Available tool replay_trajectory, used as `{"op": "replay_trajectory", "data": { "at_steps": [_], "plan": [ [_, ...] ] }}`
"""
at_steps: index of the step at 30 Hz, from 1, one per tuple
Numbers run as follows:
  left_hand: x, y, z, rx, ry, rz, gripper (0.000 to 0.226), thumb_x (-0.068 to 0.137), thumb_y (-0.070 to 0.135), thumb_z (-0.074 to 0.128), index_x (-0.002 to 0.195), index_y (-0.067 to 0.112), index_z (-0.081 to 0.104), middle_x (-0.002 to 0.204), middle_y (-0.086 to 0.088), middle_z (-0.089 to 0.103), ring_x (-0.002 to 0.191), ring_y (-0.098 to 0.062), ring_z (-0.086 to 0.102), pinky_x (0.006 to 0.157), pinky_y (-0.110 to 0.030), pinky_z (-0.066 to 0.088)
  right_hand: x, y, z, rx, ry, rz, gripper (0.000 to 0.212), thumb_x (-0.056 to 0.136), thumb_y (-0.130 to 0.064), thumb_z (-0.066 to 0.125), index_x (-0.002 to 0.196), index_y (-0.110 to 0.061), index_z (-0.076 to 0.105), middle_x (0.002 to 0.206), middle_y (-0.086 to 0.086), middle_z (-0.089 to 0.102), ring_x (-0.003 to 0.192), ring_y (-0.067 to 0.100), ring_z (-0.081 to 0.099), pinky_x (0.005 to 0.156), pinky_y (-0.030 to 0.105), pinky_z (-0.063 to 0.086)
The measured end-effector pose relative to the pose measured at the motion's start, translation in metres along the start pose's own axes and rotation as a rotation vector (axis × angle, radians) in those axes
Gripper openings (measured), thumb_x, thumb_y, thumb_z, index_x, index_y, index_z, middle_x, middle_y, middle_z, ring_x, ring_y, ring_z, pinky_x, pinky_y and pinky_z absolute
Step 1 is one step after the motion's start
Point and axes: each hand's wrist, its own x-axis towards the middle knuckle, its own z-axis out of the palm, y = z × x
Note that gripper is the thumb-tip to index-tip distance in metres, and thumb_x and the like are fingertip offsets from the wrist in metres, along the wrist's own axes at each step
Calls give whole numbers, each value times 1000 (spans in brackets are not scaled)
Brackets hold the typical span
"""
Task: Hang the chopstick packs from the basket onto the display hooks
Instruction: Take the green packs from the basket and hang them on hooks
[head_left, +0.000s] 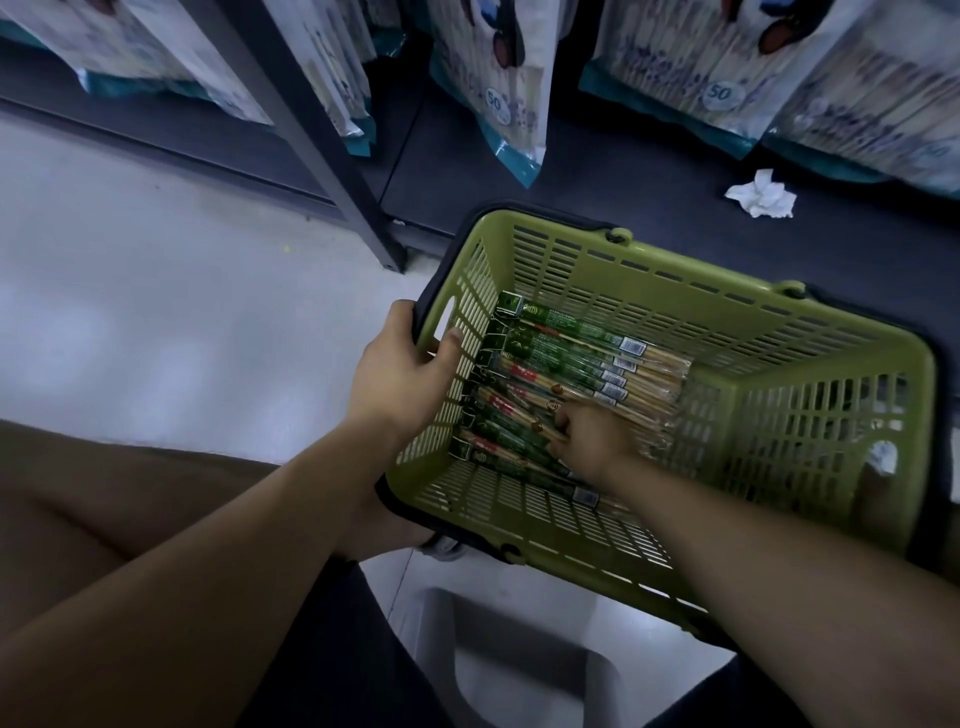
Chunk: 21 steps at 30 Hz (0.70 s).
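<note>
Film-wrapped bamboo chopstick packs (571, 358): we judge them light, stiff, slippery; right grip (592, 436) clamps some mid-length, left grip (405, 369) clamps olive plastic basket (675, 312).

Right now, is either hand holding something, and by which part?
The left hand grips the green basket by its end rim. The right hand curls its fingers round chopstick packs near their middle.

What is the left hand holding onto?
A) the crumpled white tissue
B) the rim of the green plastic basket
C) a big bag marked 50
B: the left hand grips the end rim of the green slotted plastic basket; the right hand grips green chopstick packs inside.
</note>
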Motion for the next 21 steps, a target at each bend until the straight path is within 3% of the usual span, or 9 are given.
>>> {"op": "replay_trajectory", "data": {
  "at_steps": [6,10,12,14,16,18,19,21],
  "plan": [
    [-1,1,-1,-11,-11,1,21,97,47,58,98,28,49,73,8,60,60,-11,58,53,-29,41,-3,0,2,-22,-39,-35,20,91,-31,72,97,-24,55,99,3,63,83,22,55,64,31,37],
    [-1,4,-2,-12,-26,0,21,97,45,58,102,27,49,76,6,62,64,-15,61,54,-31,44,-8,5,-7,125,-16,-9,14,88,-25,75,91,-21,62,89,2,64,82,23,60,66,35,49],
    [0,4,-5,-10,-51,-6,21,97,42,58,105,25,49,80,2,63,68,-20,63,57,-32,48,-10,8,-19,207,5,-4,15,86,-20,77,84,-23,63,83,0,64,78,22,61,62,32,47],
    [1,6,-7,-19,-92,-24,22,98,38,59,111,25,48,88,0,65,78,-24,67,60,-33,51,-14,7,-35,294,47,14,25,83,-14,80,79,-27,60,76,-6,60,71,17,57,55,25,38],
    [-2,11,-10,-43,-104,-43,36,97,32,63,128,22,46,111,-5,63,101,-29,66,77,-39,55,-19,2,-55,441,81,28,27,81,-9,82,80,-26,61,75,-4,60,68,16,55,58,24,38],
    [-7,17,-12,24,40,53,52,96,26,65,141,14,42,134,-10,50,121,-30,53,101,-45,49,-28,-7,-76,607,90,21,23,82,-5,81,85,-20,64,78,0,63,67,17,58,60,24,43],
    [-11,22,-13,55,138,143,48,96,23,65,139,12,46,133,-9,48,122,-29,51,104,-44,47,-35,-13,-85,677,96,10,20,83,-4,80,88,-17,65,79,1,66,67,16,60,58,21,46],
    [-16,31,-14,20,193,254,24,96,21,63,119,18,58,115,-2,57,102,-22,60,88,-39,52,-48,-24,-103,771,115,-29,18,84,-6,81,95,-10,68,81,2,69,67,12,62,56,13,48]
  ]
}}
